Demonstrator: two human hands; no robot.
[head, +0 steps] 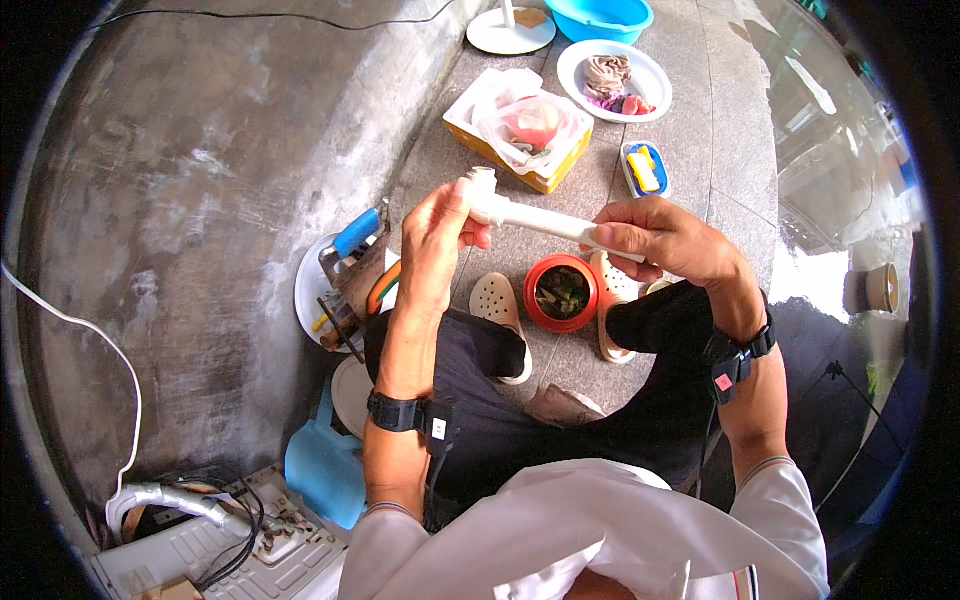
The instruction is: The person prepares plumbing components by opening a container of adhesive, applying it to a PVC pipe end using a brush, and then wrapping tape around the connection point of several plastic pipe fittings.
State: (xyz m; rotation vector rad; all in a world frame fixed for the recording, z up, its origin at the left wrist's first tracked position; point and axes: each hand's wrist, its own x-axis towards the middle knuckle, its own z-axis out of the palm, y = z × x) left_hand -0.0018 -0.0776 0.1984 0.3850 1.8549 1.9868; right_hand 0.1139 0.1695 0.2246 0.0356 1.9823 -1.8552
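Note:
A white plastic pipe with a wider fitting on one end (547,220) is held up between both hands. My left hand (442,229) grips the fitting end, its thumb on top. My right hand (652,238) holds the plain end between thumb and fingers. Below the pipe, a red-orange pot (562,293) with dark green and brown contents stands on the floor between the cream clogs. What the pipe holds inside cannot be seen.
A white plate (309,289) with a blue-handled tool (357,233) lies left. Ahead are a yellow-and-white box (551,180) with plastic bags, a white basin (660,79) with cloths, a blue basin (600,31) and a small tray (665,171). A concrete wall (202,225) rises left.

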